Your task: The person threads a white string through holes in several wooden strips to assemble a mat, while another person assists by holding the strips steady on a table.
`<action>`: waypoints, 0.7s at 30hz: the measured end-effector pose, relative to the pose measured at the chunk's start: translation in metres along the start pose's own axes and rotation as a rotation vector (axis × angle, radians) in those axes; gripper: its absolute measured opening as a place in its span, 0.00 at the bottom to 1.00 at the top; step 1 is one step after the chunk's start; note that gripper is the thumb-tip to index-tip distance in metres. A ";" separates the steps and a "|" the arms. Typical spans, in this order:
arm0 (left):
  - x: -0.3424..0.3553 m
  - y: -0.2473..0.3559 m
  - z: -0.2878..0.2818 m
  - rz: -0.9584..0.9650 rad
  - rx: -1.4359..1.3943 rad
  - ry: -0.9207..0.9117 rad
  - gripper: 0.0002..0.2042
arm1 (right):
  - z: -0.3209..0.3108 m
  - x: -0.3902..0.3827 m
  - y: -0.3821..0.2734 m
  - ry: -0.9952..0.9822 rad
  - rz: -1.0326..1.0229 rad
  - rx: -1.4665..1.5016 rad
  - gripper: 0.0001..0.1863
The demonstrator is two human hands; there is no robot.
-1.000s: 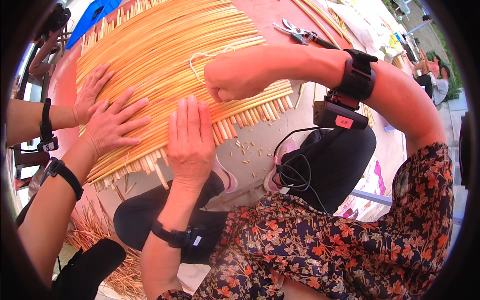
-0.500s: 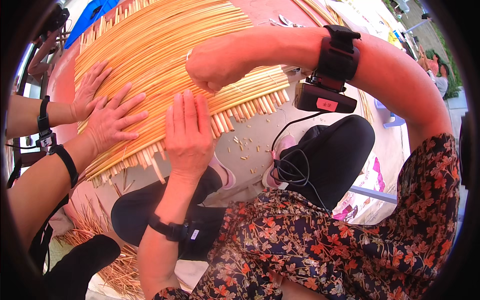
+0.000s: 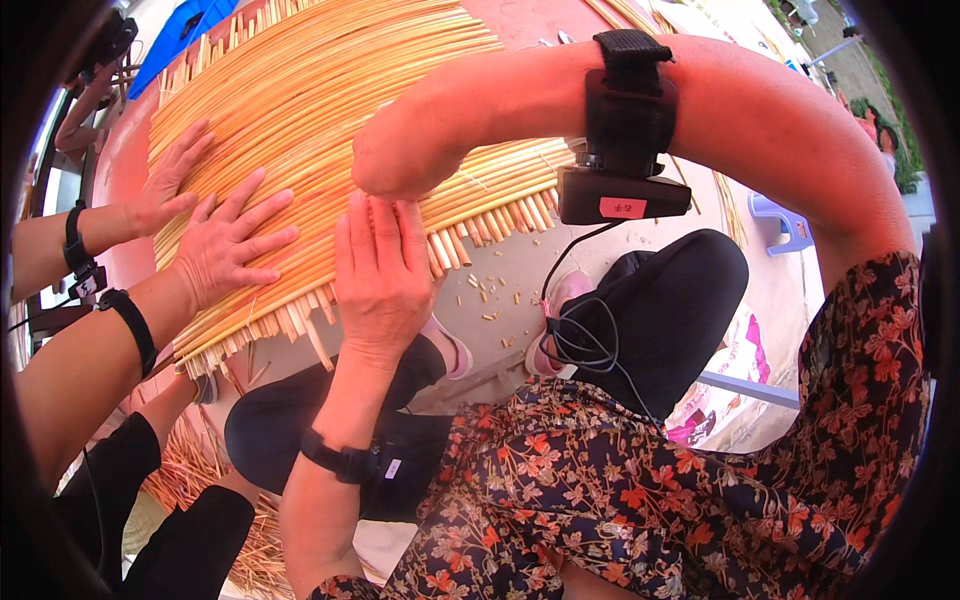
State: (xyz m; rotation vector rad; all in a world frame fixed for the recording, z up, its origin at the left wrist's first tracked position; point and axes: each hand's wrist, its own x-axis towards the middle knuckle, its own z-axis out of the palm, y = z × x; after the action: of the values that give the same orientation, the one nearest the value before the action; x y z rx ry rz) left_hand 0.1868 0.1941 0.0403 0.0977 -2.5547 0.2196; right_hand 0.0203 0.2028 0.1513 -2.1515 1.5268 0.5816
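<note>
A mat of slim yellow reed stalks, laid side by side and bound with thread, spreads before me. My left hand lies on its near edge, fingers stretched out and the palm over the edge stalks. Just above those fingertips, my right hand is closed in a fist, back of the hand upward, low over the mat. Whatever its fingers hold is hidden beneath it. Cut stalk ends stick out unevenly below the near edge.
A co-worker's two hands press flat on the mat's left part. Loose stalks are heaped at lower left. Small cut bits litter the ground between my shoes. A lilac plastic stool stands at the right.
My right fist has moved left and slightly down, close against my left fingertips. My left hand stays in place. At lower left, the co-worker's legs have shifted and a foot now shows.
</note>
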 end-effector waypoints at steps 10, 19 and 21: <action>-0.003 0.002 0.003 -0.011 0.021 0.037 0.18 | 0.005 -0.018 -0.017 0.047 0.187 0.037 0.11; -0.003 0.001 0.003 0.000 0.034 0.078 0.16 | 0.027 -0.012 -0.007 0.232 -0.033 -0.116 0.09; -0.003 0.002 0.002 0.003 0.030 0.085 0.16 | 0.029 -0.019 -0.014 0.251 -0.030 -0.114 0.09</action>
State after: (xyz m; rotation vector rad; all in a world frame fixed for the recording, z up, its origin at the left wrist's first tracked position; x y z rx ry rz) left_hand 0.1885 0.1962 0.0367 0.0943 -2.4681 0.2578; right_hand 0.0256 0.2381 0.1394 -2.4058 1.6201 0.4088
